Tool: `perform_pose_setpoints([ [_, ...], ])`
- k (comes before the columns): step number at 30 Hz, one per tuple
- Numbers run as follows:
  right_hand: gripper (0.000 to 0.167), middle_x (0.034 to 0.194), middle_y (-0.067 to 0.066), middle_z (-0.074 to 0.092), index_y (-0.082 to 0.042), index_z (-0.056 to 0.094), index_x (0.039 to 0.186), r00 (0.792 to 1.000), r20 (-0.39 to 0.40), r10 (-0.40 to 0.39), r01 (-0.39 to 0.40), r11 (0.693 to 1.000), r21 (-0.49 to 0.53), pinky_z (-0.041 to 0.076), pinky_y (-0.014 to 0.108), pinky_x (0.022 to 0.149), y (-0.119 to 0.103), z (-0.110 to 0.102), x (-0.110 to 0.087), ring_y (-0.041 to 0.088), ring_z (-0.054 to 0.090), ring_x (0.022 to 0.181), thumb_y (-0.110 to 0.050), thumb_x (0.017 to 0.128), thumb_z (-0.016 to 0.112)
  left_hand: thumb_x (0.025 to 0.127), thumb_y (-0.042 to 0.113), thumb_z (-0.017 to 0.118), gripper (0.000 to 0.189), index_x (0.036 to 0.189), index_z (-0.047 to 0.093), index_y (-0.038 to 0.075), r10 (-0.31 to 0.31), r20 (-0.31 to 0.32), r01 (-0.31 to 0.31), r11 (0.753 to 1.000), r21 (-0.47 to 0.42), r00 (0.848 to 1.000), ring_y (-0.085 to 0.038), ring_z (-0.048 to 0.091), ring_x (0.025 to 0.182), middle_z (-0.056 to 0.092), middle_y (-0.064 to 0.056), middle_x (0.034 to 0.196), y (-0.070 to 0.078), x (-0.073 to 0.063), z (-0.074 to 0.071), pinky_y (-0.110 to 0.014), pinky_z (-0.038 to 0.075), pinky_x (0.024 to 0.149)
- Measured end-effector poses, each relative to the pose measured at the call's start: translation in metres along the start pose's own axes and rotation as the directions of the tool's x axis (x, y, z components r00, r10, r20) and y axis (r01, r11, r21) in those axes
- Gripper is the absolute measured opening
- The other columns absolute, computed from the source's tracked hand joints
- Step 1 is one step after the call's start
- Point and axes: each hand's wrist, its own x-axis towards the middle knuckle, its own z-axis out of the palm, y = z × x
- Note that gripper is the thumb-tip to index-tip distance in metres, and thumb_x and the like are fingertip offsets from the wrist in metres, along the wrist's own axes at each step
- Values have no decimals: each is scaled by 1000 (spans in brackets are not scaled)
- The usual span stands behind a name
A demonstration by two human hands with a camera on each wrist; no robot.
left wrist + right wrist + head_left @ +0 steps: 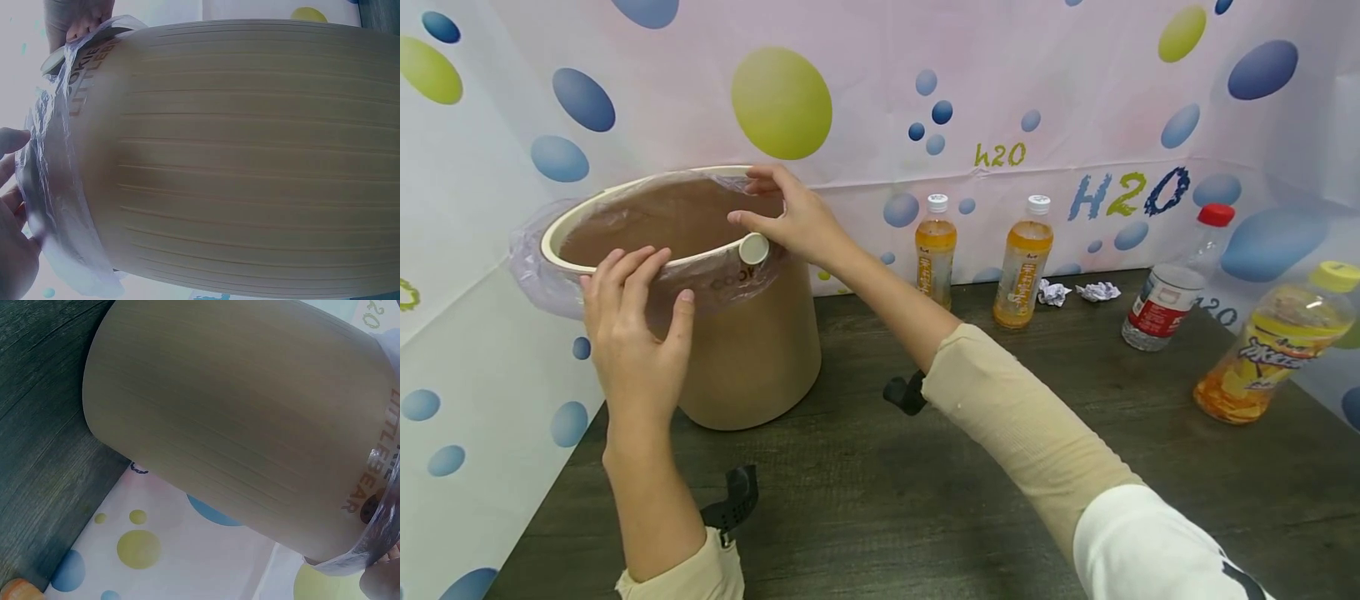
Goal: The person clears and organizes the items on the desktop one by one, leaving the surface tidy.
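A tan trash can (752,350) stands at the left of the table, its "LITTLEBEAR" lettering readable in the right wrist view. A thin, clear plastic trash bag (542,250) lines it and hangs over the outside, under a cream rim ring (553,237). My left hand (636,333) rests its fingers on the front left of the rim, thumb spread apart. Across the opening, my right hand (801,217) grips the right side of the rim near a round cream knob (753,248). Its fingers and thumb reach over the edge; some fingertips are hidden.
Two orange drink bottles (1022,262) with white caps stand along the back. Beside them lie two crumpled paper balls (1098,292). Farther right are a red-capped bottle (1172,287) and a yellow-capped bottle (1270,350). A printed backdrop (865,100) rises behind the dark wooden table (865,500).
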Motion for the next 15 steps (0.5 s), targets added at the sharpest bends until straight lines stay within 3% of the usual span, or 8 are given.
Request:
perform_pose_setpoints([
  [8,62,123,-2,52,-10,40,135,1000,3,-5,5,999,35,33,16,93,1,0,-2,1,46,111,-27,82,68,83,8,61,35,117,60,-1,7,4,-7,1000,7,1000,-22,35,126,54,-15,122,0,-1,-1,-36,7,109],
  [12,63,126,-1,51,-9,39,135,1000,-4,-12,13,995,103,37,14,88,2,-4,-5,0,45,112,-24,83,68,83,8,61,35,117,60,-1,4,6,-4,1000,8,1000,-22,34,126,54,-14,122,0,-1,-1,-36,7,109],
  [15,64,131,2,49,-8,38,136,1000,-17,-24,27,989,144,36,15,91,2,-12,-11,3,42,118,-21,82,69,83,8,61,35,117,60,0,0,4,0,1000,8,1000,-22,34,126,54,-14,122,0,0,0,-35,7,109],
])
